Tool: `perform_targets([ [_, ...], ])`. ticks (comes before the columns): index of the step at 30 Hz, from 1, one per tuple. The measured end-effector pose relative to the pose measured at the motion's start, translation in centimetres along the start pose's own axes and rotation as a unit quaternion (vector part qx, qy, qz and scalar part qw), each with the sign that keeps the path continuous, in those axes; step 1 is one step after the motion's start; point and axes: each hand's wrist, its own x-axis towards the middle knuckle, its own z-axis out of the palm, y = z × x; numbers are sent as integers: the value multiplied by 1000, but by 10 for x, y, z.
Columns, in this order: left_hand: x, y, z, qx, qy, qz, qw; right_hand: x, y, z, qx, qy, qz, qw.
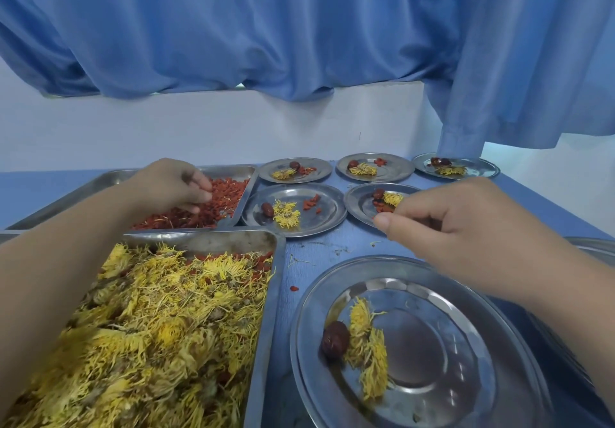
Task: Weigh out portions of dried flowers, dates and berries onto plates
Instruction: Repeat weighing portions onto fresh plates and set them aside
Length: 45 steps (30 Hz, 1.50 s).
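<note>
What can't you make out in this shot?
Head view:
What the right hand pinches, if anything: hidden by its fingers.
Plate behind it: right part covered by that hand.
Left hand: grasp unclear, fingers curled into the berries.
Metal rim at right: cut off by frame edge.

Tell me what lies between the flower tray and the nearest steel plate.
Head view: blue tabletop with one stray red berry between the steel tray of yellow flowers and the round steel plate.

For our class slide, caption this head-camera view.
Left hand gathers red berries from far tray; right hand hovers over a portioned plate; nearest plate lacks berries.
</note>
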Motion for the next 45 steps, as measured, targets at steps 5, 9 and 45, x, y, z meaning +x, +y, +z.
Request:
perform_targets([
  [5,-37,50,8,-93,-55,34,994,1,1,-13,18,35,6,999],
  [9,-73,98,22,-103,-130,90,982,0,1,-24,17,4,33,999],
  [45,-182,188,124,-95,-171,141,970,-156,0,-36,65,105,23,992],
])
